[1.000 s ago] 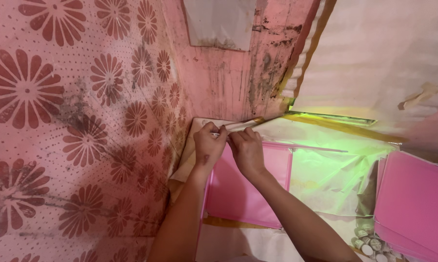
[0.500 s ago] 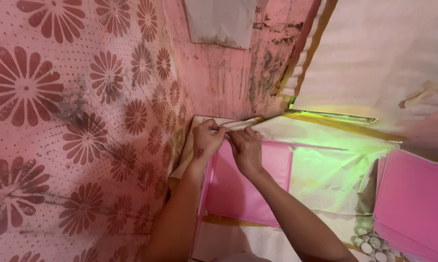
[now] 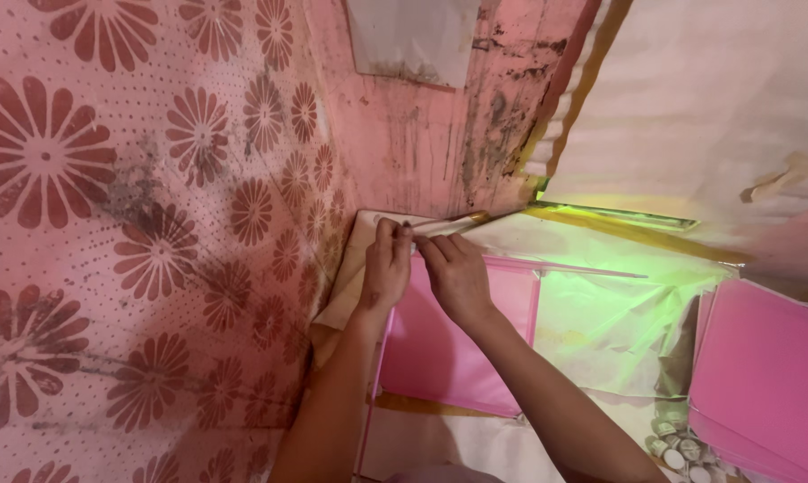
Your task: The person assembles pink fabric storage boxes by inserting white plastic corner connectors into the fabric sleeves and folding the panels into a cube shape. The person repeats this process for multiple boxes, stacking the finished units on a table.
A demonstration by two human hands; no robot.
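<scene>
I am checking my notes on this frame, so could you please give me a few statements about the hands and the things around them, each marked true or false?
1. Both hands, left hand and right hand, pinch the thin stick. True.
2. The panel under the hands is green. False: it is pink.
3. The cloth on the left bears flowers. True.
4. The right hand holds small jars. False: they lie apart, at the lower right.
</scene>
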